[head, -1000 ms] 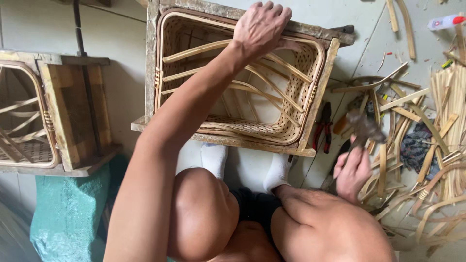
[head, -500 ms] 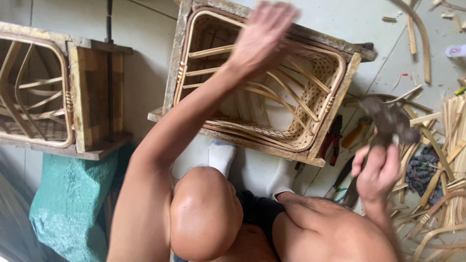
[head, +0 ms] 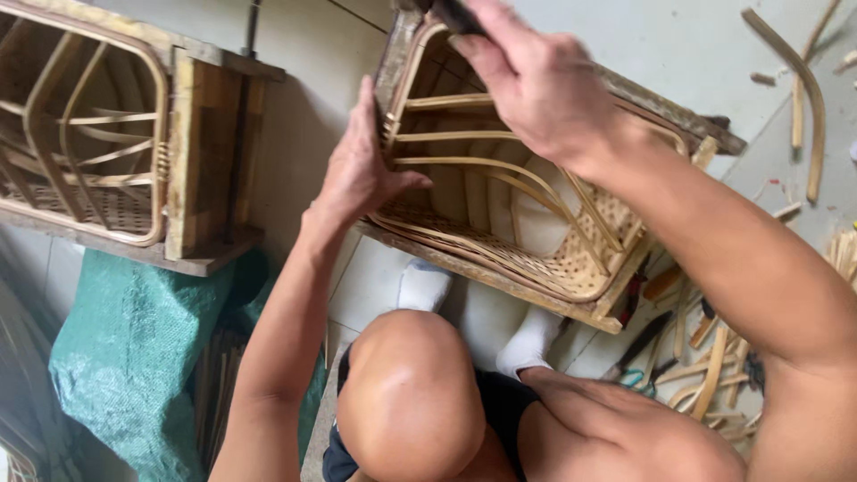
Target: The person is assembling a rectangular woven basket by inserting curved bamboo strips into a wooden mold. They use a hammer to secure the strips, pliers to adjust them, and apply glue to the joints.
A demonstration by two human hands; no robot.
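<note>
The work in hand is the fastening stage on a rattan basket (head: 527, 214) that sits inside a rough wooden frame (head: 665, 112), the assembly tipped on its side on the floor just beyond the person's knees. The left hand (head: 361, 170) lies flat against the near left edge of the frame, fingers extended and released, thumb hooked onto the rim; it steadies the piece rather than gripping it. The right hand (head: 536, 80) is above the upper left corner of the basket, fingers clenched around a dark tool handle (head: 455, 13); only the end of the handle shows at the top edge, so the tool head cannot be identified. Judged from this posture, the step is a strike or press at that upper corner. The next move calls for the left hand to brace the frame firmly and stay out of the tool's path, since it rests near the corner. Left of the basket stands a second framed basket (head: 89, 134) over a green woven sack (head: 134, 339); to the right of the basket lie loose rattan strips (head: 803, 98) and hand tools (head: 643, 335).
</note>
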